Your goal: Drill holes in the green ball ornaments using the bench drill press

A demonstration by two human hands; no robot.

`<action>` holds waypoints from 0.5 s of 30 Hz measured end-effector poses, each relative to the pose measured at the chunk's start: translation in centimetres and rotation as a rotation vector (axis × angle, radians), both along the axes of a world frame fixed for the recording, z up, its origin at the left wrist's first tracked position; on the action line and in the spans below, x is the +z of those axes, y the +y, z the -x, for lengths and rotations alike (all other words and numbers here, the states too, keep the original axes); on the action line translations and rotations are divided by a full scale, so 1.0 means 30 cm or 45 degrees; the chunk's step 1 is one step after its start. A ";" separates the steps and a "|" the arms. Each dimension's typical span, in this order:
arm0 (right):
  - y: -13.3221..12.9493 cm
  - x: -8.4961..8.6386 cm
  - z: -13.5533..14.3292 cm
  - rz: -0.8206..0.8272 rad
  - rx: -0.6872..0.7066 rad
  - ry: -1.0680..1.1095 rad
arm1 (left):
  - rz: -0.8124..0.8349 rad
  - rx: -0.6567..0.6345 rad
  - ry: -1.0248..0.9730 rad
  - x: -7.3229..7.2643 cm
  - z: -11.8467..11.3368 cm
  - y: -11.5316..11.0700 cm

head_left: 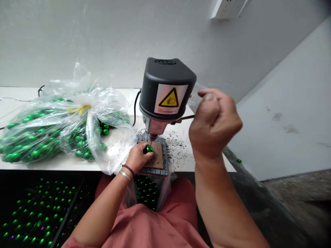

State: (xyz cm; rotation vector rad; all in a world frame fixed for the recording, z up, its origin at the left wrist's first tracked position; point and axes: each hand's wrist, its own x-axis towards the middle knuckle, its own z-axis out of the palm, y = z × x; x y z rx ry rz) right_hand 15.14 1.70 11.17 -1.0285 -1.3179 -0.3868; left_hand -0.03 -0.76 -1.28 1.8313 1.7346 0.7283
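A small bench drill press (168, 89) with a black motor cover and a yellow warning label stands on the white table. My left hand (138, 156) pinches a shiny green ball (149, 149) on the brown board (157, 156) that lies on the drill's base. The thin drill bit (151, 143) comes down at the ball; whether it is inside the ball I cannot tell. My right hand (213, 120) is closed in a fist around the end of the drill press lever (187, 117), to the right of the motor cover.
Clear plastic bags (85, 120) full of green balls, one tied with yellow, lie on the table (64, 165) to the left. Dark shavings are scattered around the base. More green balls (38, 210) are below the table at left and in a bag (146, 193) between my legs.
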 end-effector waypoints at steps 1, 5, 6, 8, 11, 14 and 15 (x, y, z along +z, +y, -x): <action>0.022 0.032 0.001 0.028 0.003 0.013 | -0.005 0.005 -0.015 0.000 0.006 -0.008; 0.083 0.088 0.005 0.145 0.035 0.058 | 0.031 -0.158 -0.067 0.022 0.049 -0.071; 0.090 0.089 0.006 0.157 0.046 0.076 | 0.069 -0.252 -0.092 0.033 0.061 -0.093; 0.097 0.084 0.007 0.152 0.054 0.107 | 0.162 -0.443 -0.170 0.061 0.084 -0.133; 0.103 0.076 0.009 0.131 0.040 0.140 | 0.232 -0.475 -0.281 0.091 0.114 -0.158; 0.107 0.072 0.011 0.119 0.048 0.157 | 0.091 -0.121 -0.319 0.082 0.162 -0.114; 0.107 0.071 0.012 0.111 0.061 0.162 | 0.024 0.038 -0.294 0.071 0.186 -0.084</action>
